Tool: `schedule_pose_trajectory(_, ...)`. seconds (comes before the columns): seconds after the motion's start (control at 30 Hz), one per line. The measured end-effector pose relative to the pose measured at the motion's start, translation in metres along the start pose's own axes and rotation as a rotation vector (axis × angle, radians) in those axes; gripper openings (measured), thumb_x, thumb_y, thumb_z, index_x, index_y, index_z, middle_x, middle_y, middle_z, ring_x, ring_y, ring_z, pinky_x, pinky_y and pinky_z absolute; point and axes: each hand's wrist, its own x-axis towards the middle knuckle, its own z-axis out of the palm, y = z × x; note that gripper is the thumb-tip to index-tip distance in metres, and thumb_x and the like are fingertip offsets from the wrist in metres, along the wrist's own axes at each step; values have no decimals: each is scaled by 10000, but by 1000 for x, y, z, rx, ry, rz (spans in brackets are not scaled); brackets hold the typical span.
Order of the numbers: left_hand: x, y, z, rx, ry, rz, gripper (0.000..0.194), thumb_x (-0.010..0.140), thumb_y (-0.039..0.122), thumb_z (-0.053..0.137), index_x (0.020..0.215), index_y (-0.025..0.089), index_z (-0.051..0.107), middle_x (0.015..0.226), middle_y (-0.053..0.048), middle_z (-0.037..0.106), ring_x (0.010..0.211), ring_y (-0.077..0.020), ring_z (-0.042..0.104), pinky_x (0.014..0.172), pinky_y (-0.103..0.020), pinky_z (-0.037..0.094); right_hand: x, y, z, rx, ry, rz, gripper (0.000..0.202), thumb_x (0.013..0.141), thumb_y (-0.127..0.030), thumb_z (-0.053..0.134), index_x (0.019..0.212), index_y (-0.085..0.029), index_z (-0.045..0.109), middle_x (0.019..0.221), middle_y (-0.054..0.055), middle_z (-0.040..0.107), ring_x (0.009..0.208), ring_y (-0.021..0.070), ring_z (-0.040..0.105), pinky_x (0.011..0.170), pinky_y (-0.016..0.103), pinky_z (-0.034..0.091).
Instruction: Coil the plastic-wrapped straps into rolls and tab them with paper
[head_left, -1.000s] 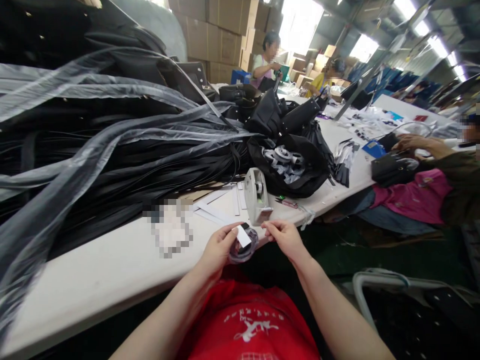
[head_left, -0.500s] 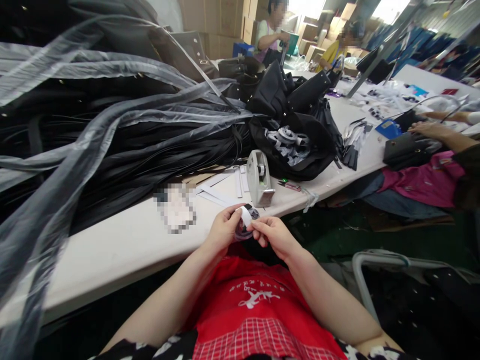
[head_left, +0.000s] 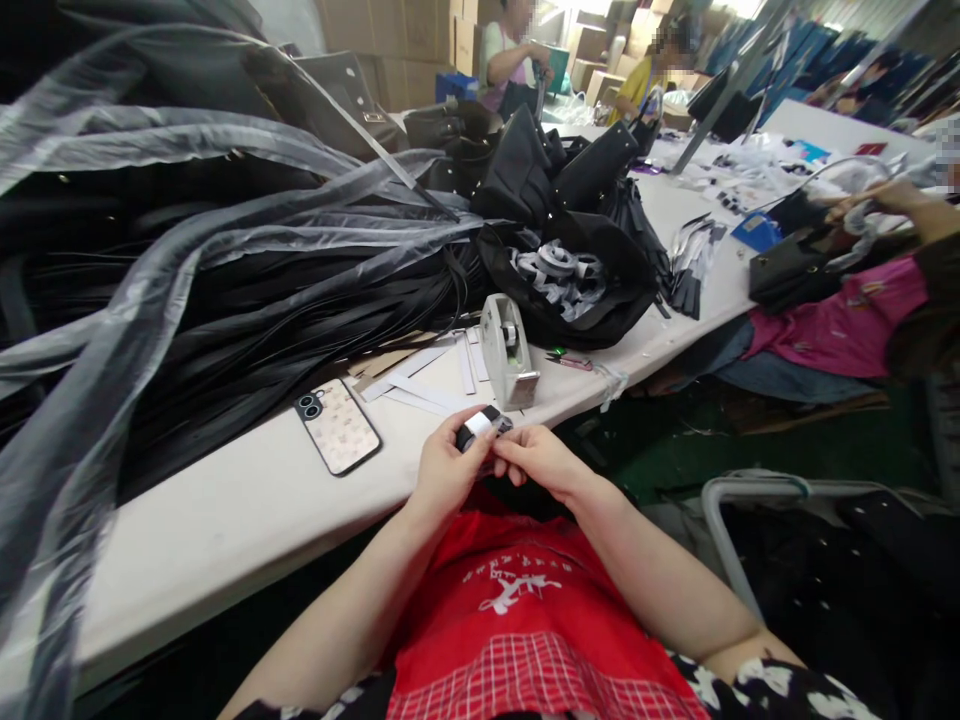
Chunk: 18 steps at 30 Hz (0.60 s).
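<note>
My left hand [head_left: 441, 462] is closed around a small coiled black strap [head_left: 475, 428] with a white band across it and clear plastic at its right end. Pinched fingers of my right hand [head_left: 538, 460] meet the lower right side of that coil; what exactly lies between their tips is hidden. Both hands are just off the table edge, above a red apron. Behind them stands a grey tape dispenser [head_left: 510, 365]. White paper strips [head_left: 420, 392] lie to its left, and small pink-handled snips [head_left: 571, 362] to its right.
A phone [head_left: 339, 427] lies on the white table [head_left: 247, 520]. Black straps [head_left: 300, 290] and plastic-wrapped lengths are heaped at left. A black bag [head_left: 634, 290] holds several wrapped coils. At right are a co-worker's arm [head_left: 926, 210] and a metal-framed cart [head_left: 712, 520].
The coil has turned in my hands, so its black side and white band now face up. My right fingers have come in closer beneath it. The view has shifted slightly.
</note>
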Motion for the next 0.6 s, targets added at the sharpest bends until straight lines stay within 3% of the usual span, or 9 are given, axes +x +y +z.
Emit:
schedule_pose_trajectory(0.1,-3,-1,-3,252,39,141,430,816,405,652,1156,142,663,803,-34,717,657,-146,633,626,-253,514,0,0,-1,12,-72,-45,371,753,-487,697,689,-122,671,613,14,647,443,60,503,442,178,391)
schedule_pose_trajectory(0.23,-14,1,-4,548,69,547,363,863,292,610,1201,163,631,1050,-81,723,924,-201,673,829,-311,533,0,1,2,72,-24,-94,363,712,-485,745,704,-132,662,583,-4,621,483,94,532,488,213,437)
schedule_pose_trajectory(0.33,-27,5,-2,647,57,779,409,864,214,613,1270,174,577,1114,-98,708,981,-211,672,874,-307,525,-4,-1,7,113,13,-230,339,687,-482,767,685,-159,666,605,-10,630,564,133,571,572,259,483)
schedule_pose_trajectory(0.47,-41,9,0,701,71,955,505,853,139,625,1343,182,513,1159,-109,689,1003,-212,668,892,-290,516,-12,-6,11,79,40,-367,264,705,-431,750,646,-186,674,637,-11,635,609,147,561,634,285,479)
schedule_pose_trajectory(0.6,-48,5,2,758,38,1056,507,872,138,613,1363,156,487,1134,-134,684,949,-222,672,812,-307,540,-18,-10,8,11,100,-311,265,622,-377,774,535,-175,626,534,-18,568,525,132,475,532,270,429)
